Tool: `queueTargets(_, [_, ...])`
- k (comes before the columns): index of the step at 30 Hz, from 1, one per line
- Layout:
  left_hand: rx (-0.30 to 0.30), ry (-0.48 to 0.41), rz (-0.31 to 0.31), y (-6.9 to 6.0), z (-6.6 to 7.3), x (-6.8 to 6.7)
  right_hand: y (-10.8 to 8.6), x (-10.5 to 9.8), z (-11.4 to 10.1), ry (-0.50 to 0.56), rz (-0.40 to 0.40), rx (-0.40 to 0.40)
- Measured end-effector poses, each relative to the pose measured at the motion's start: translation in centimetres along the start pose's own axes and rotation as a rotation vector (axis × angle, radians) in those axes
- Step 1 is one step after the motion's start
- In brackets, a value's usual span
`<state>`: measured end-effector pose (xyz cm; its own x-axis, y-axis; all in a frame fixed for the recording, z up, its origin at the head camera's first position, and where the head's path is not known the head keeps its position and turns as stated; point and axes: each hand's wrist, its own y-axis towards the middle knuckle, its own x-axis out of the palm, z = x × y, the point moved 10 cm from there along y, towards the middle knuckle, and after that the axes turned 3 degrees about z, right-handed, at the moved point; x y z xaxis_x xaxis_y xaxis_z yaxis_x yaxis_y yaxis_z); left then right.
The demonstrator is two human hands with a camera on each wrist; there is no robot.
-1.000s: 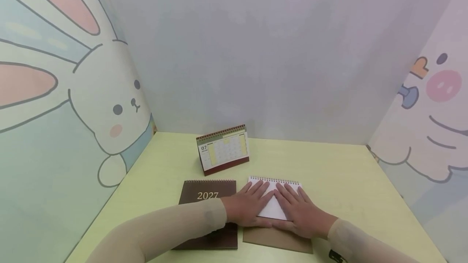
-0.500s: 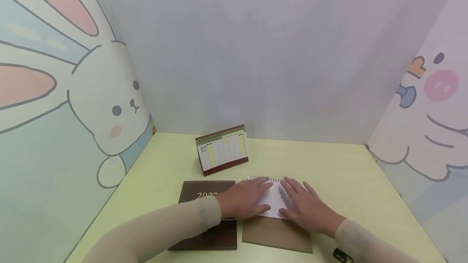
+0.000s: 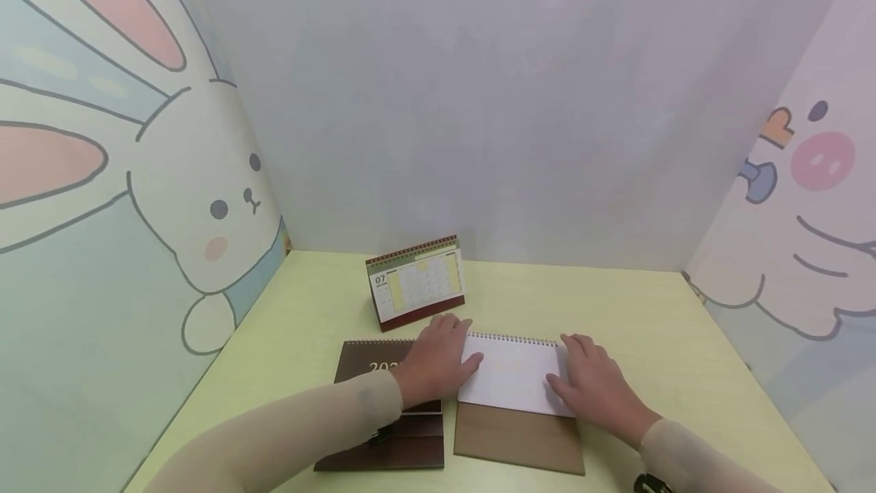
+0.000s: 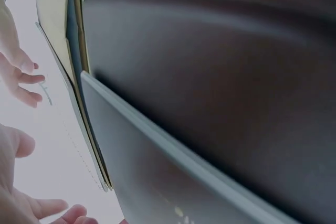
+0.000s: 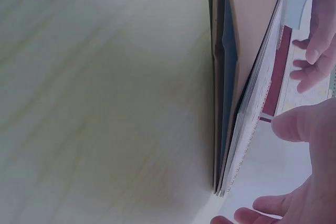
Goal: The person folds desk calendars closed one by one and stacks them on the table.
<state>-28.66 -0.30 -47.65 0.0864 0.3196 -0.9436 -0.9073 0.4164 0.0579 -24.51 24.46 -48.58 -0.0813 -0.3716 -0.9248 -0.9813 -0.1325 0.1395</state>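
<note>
A spiral-bound pad with a white top page (image 3: 513, 375) lies on its brown backing (image 3: 516, 436) near the table's front. My left hand (image 3: 438, 356) is at the pad's left edge, over the right side of the dark 2027 calendar (image 3: 356, 360), its fingers relaxed. At the pad's right edge is my right hand (image 3: 601, 386), thumb apart from the fingers. In the right wrist view the pad's layered side (image 5: 252, 98) shows beside the right hand (image 5: 310, 161); neither hand grips it. The left wrist view shows the dark cover (image 4: 210, 77) close up.
A desk calendar (image 3: 417, 284) showing 07 stands upright behind the dark calendar, slightly angled. The pale yellow table (image 3: 582, 299) meets a plain backdrop (image 3: 479, 112) behind and cartoon-printed panels at both sides (image 3: 75, 310).
Both hands have moved apart from the middle of the white page to its left and right edges, uncovering the page. The pad and calendars look unmoved.
</note>
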Motion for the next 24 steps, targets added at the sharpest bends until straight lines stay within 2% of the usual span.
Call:
queueTargets(4, [-0.057, 0.036, 0.036, -0.1, -0.8, -0.4, 0.0, 0.0, 0.7, -0.006, -0.016, 0.037])
queueTargets(8, [-0.119, 0.033, 0.049, -0.3, -1.6, -0.7, 0.0, 0.2, 1.3, -0.007, -0.033, 0.063])
queueTargets(11, [-0.143, 0.031, 0.056, -0.5, -2.0, -0.8, 0.0, 0.4, 1.8, -0.012, -0.044, 0.080])
queueTargets(15, [-0.149, 0.029, 0.045, -0.8, -2.3, -0.4, -0.1, 0.8, 2.2, -0.017, -0.054, 0.097])
queueTargets(20, [-0.146, 0.045, 0.007, -1.1, -2.5, 0.7, -0.1, 1.2, 2.3, -0.008, -0.067, 0.114])
queueTargets(24, [-0.147, 0.043, 0.006, -1.1, -2.4, 1.2, 0.0, 1.6, 2.1, 0.008, -0.080, 0.120])
